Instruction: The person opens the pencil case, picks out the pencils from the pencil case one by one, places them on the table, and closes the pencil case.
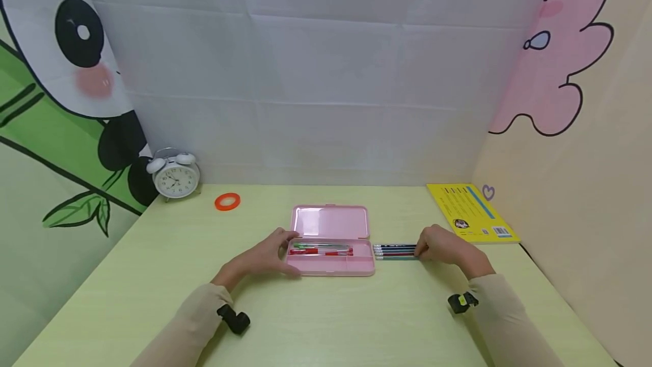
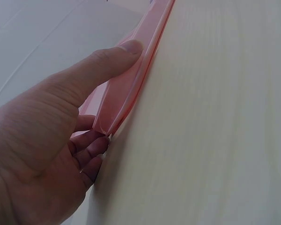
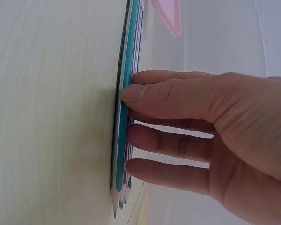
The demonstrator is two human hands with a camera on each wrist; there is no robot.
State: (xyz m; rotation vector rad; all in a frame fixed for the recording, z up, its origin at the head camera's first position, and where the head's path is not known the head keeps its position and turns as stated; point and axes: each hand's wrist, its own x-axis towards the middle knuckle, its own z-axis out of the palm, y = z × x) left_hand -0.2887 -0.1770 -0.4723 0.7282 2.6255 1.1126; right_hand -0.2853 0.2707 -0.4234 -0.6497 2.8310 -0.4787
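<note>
An open pink pencil case point(image 1: 360, 265) lies on the table with its lid point(image 1: 330, 221) raised at the back. Pens point(image 1: 321, 251), red and green among them, lie in its long compartment. My left hand point(image 1: 270, 254) grips the case's left end; in the left wrist view the thumb lies on its front wall and the other fingers curl behind. Right of the case, several pencils point(image 1: 394, 252) lie side by side. My right hand point(image 1: 444, 247) pinches them near their sharpened ends, its thumb on a teal pencil point(image 3: 118, 161) and its fingers on the far side.
A white alarm clock point(image 1: 176, 177) stands at the back left corner, with an orange tape ring point(image 1: 227, 201) to its right. A yellow book point(image 1: 471, 214) lies at the back right by the wall. A pale cloth point(image 1: 326, 72) hangs behind the table.
</note>
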